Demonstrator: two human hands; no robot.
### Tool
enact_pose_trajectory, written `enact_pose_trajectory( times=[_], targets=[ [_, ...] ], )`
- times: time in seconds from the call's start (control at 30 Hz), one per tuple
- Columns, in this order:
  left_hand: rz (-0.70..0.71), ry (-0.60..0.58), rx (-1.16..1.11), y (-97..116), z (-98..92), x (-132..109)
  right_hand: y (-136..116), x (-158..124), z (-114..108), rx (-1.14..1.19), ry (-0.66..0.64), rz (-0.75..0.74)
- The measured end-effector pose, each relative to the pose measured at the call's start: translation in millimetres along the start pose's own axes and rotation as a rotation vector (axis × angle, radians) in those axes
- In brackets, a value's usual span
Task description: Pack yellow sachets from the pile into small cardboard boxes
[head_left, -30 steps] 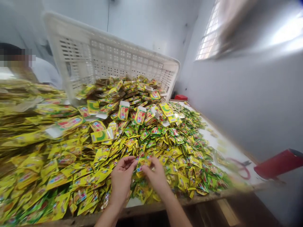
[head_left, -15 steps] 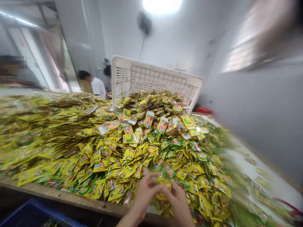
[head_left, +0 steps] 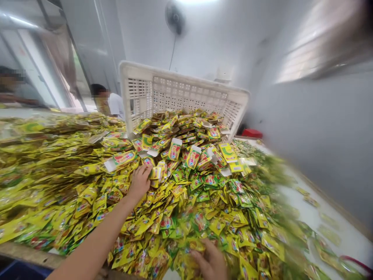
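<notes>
My left hand (head_left: pixel 140 181) reaches forward over the pile, its fingers closed on the left end of a small yellow-and-green carton (head_left: pixel 155 173). Near the table's front edge, my right hand (head_left: pixel 210 261) has thumb and fingers pinched at a yellow sachet (head_left: pixel 196 245), partly blurred. Around both hands lies a deep heap of glossy yellow and green sachets (head_left: pixel 140 225). Several small printed cartons with white open flaps, such as one carton (head_left: pixel 175 149), rest on the heap ahead of my hands.
A white perforated plastic crate (head_left: pixel 186 79) lies tipped toward me, cartons spilling from it. The wooden table edge (head_left: pixel 32 255) runs along the front, a blue bin (head_left: pixel 17 270) below it. A red object (head_left: pixel 252 133) sits behind. Other people (head_left: pixel 115 104) are at the far left.
My hands were together over the sachets at the front. My left hand has moved forward and left to the carton; my right has dropped slightly lower. The view has shifted slightly.
</notes>
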State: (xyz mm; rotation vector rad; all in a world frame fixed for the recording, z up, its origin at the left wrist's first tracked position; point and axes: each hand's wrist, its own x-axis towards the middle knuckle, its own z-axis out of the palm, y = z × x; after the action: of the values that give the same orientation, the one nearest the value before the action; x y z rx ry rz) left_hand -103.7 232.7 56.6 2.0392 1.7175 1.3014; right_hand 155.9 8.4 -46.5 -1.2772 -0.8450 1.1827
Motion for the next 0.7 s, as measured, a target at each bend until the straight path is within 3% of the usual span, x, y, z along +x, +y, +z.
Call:
enact_pose_trajectory(
  times=[0.13,0.27,0.3,0.4,0.47,0.57,0.7],
  targets=[
    [0.009,-0.005,0.025,0.4,-5.9,-17.6,-12.8,6.1,-8.3,-0.002,0.019,-0.026],
    [-0.042,-0.046,-0.02,31.3,-7.9,-81.0,-51.1,15.2,-12.7,0.002,0.069,-0.116],
    [-0.062,-0.113,-0.081,42.0,-3.9,-100.7,-61.3,17.2,-11.6,-0.016,0.082,-0.143],
    [-0.15,-0.459,-0.419,70.3,17.1,-157.4,-83.2,20.8,-5.1,-0.107,0.117,-0.276],
    [-0.212,-0.552,-0.569,79.7,32.8,-186.4,-87.3,20.7,-1.9,-0.242,0.069,-0.438],
    [-0.275,-0.546,-0.626,77.1,49.4,-211.4,-82.1,16.7,-4.7,-0.507,-0.069,-0.676],
    [-0.324,-0.524,-0.612,63.6,54.9,-221.0,-74.3,7.9,-13.6,-0.618,-0.165,-0.793]
  ],
)
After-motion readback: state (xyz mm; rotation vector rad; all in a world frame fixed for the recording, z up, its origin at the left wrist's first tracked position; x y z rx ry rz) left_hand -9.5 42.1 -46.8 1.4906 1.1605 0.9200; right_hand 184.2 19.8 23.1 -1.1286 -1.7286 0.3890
